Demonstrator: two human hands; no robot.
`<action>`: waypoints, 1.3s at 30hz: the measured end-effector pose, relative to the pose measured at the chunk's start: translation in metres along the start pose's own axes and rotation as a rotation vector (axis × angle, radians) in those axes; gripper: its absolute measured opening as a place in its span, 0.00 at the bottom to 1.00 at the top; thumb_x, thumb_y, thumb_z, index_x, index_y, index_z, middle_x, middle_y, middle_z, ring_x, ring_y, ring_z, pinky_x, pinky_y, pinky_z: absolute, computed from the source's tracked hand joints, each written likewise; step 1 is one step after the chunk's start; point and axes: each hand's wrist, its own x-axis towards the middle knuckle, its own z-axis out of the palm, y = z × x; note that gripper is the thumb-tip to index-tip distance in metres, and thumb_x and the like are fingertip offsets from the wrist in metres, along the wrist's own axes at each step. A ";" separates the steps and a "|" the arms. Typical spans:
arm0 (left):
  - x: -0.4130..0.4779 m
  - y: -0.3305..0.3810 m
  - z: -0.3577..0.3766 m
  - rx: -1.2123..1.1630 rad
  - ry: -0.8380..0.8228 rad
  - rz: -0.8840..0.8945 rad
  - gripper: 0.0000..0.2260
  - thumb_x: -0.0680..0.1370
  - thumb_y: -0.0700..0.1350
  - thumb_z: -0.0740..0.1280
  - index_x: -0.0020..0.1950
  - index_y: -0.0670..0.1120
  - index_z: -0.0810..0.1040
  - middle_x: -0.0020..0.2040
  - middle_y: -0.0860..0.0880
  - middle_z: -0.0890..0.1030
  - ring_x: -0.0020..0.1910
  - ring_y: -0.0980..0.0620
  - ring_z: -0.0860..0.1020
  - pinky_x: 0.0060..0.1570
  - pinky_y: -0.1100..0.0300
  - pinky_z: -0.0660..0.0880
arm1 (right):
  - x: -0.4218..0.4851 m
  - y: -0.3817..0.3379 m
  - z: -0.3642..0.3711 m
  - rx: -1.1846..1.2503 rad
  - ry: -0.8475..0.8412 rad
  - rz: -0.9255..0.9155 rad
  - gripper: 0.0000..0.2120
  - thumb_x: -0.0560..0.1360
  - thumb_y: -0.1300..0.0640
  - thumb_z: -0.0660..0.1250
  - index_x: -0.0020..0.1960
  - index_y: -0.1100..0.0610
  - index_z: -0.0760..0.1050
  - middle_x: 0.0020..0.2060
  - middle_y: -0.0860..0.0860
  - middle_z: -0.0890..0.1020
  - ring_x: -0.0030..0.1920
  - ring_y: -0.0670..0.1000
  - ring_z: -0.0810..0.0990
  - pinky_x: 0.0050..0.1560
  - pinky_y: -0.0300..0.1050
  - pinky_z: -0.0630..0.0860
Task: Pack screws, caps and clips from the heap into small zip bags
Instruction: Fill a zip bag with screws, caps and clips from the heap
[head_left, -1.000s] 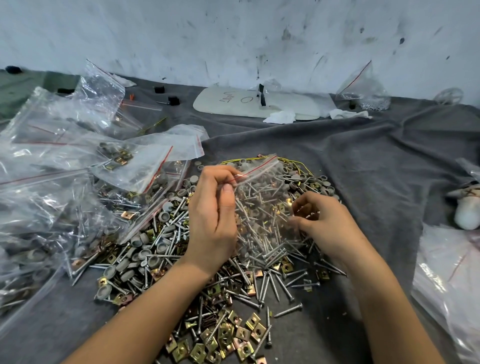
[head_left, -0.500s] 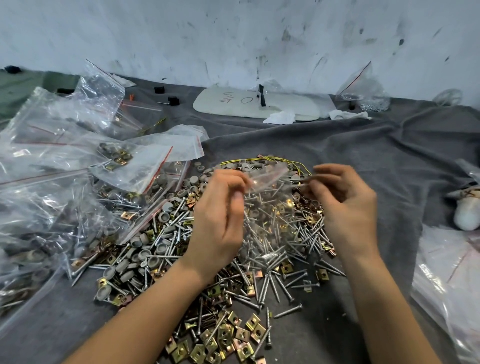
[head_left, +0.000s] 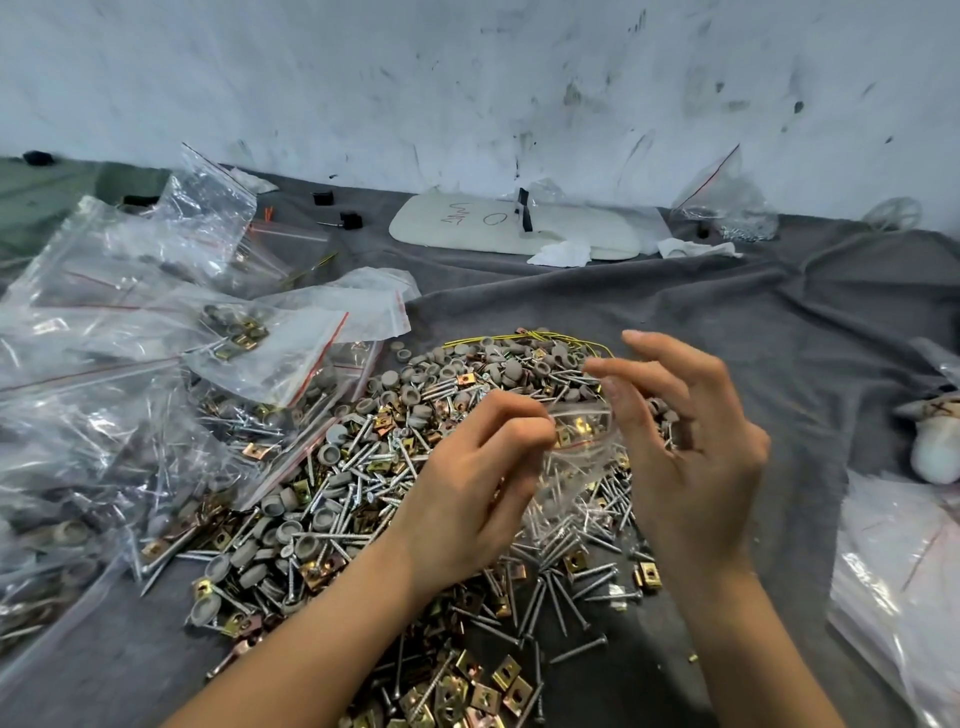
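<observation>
Heap of silver screws, grey caps and brass clips (head_left: 337, 493) spreads from 9 o'clock to centre. Left hand (head_left: 467, 488) pinches the mouth edge of a small clear red-lined zip bag (head_left: 576, 460), hung over the heap's centre. Right hand (head_left: 691, 447) at its 3 o'clock, fingers spread, thumb against the mouth. Judged: filling under way; next, press the zip closed. Mouth faces 12 o'clock, long axis 12–6.

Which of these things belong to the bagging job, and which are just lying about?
Job: small zip bag, pinched by left hand; heap of screws, caps and clips; filled bags.
Lying about: white board; crumpled tissue; black knobs.
</observation>
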 end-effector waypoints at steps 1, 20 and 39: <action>0.000 0.000 0.000 -0.001 0.020 -0.018 0.05 0.79 0.38 0.58 0.53 0.44 0.70 0.50 0.41 0.77 0.47 0.49 0.76 0.46 0.58 0.75 | 0.000 0.001 0.000 0.012 0.019 0.008 0.13 0.77 0.63 0.67 0.61 0.54 0.72 0.49 0.49 0.83 0.51 0.44 0.83 0.50 0.35 0.75; 0.005 -0.001 -0.002 -0.096 0.298 -0.338 0.07 0.79 0.44 0.55 0.50 0.55 0.69 0.46 0.48 0.76 0.46 0.50 0.75 0.47 0.51 0.74 | -0.001 0.037 -0.016 -0.661 -0.779 0.724 0.13 0.74 0.67 0.65 0.51 0.52 0.79 0.35 0.46 0.76 0.41 0.49 0.74 0.40 0.42 0.68; 0.004 -0.001 -0.002 -0.088 0.278 -0.340 0.06 0.80 0.44 0.56 0.51 0.51 0.71 0.46 0.44 0.77 0.45 0.45 0.76 0.45 0.41 0.75 | 0.008 0.038 -0.022 -0.040 -0.343 0.902 0.15 0.70 0.71 0.66 0.36 0.53 0.82 0.45 0.47 0.84 0.49 0.45 0.81 0.55 0.41 0.75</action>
